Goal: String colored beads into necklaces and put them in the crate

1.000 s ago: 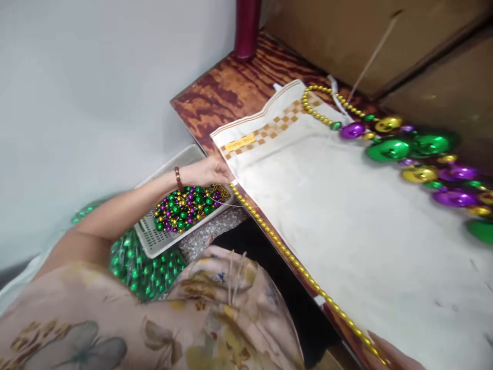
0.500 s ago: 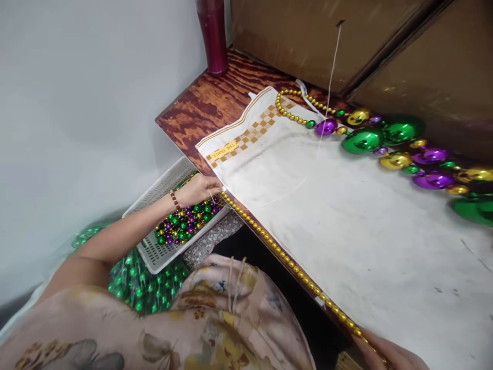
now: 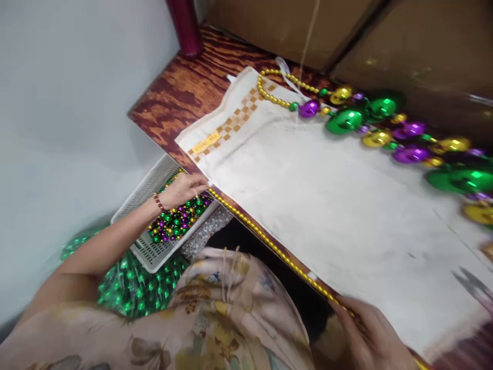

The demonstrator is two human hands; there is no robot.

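A strand of gold beads stretches along the table's front edge between my two hands. At its far left end, my left hand is closed, pinching the strand's tip by the towel's corner. My right hand, at the lower right, is wrapped round the other end of the strand, where fingers and beads blur. Across the table lies a white towel with a checkered border. Along its back edge rests a necklace of large green, purple and gold beads, ending in a loop of small gold beads.
Below the table's left corner stands a white basket of mixed beads, beside a clear bag of green beads. Scissors lie at the right. A dark red bottle and cardboard boxes stand at the back.
The view has shifted right, so the table and necklace appear further left and the scissors show. More of my right hand is visible. The gold strand remains stretched between both hands.
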